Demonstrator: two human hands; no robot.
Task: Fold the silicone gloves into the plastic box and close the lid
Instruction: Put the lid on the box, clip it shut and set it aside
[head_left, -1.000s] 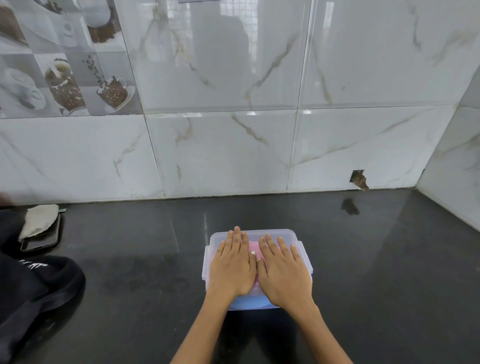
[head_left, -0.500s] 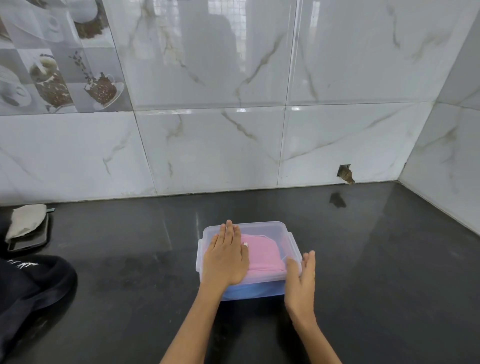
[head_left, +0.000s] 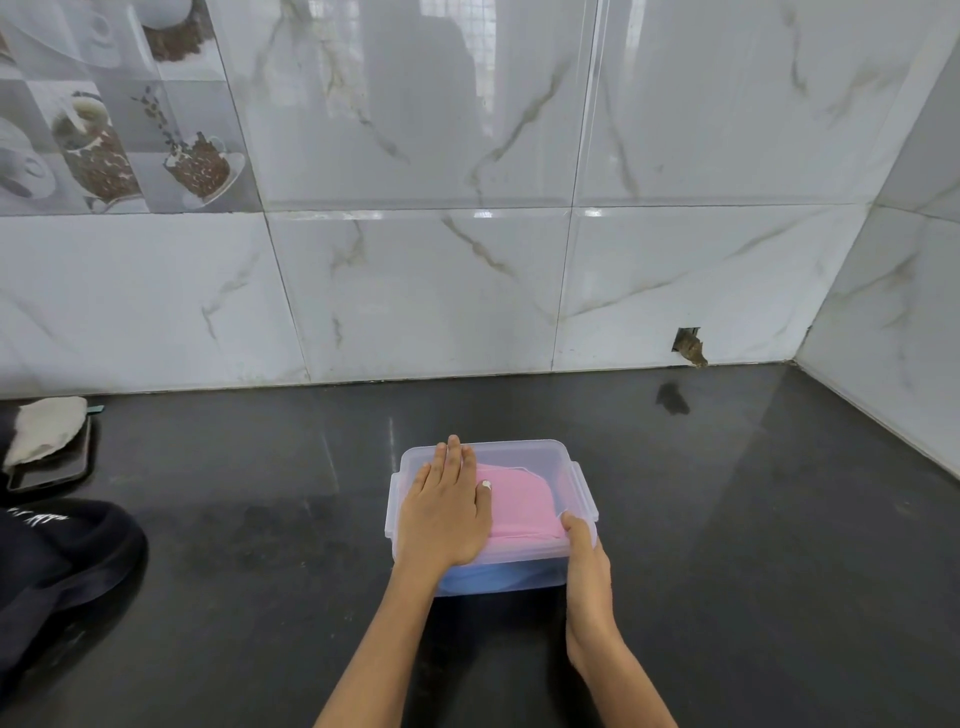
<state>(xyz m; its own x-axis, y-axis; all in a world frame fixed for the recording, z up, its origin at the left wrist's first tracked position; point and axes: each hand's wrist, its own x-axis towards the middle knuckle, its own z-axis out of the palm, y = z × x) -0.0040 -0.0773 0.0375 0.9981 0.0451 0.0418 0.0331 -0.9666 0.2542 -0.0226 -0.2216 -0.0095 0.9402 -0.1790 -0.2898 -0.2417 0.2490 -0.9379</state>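
A clear plastic box (head_left: 540, 577) stands on the black counter with its translucent lid (head_left: 524, 452) on top. Through the lid I see a folded pink silicone glove (head_left: 519, 506), and blue shows through the box's front wall below it. My left hand (head_left: 444, 512) lies flat, fingers together, on the left half of the lid. My right hand (head_left: 587, 577) is at the box's right front corner, thumb on the lid's edge by the right side latch (head_left: 584, 491), fingers down the side.
A dark bag (head_left: 57, 561) lies at the left edge of the black counter (head_left: 753, 519). Behind it, a grey cloth (head_left: 44, 428) rests on a dark phone-like object. Marble-tiled walls close off the back and the right side.
My right hand has slid off the top of the lid and moved to the box's right front corner. My left hand has stayed flat on the lid.
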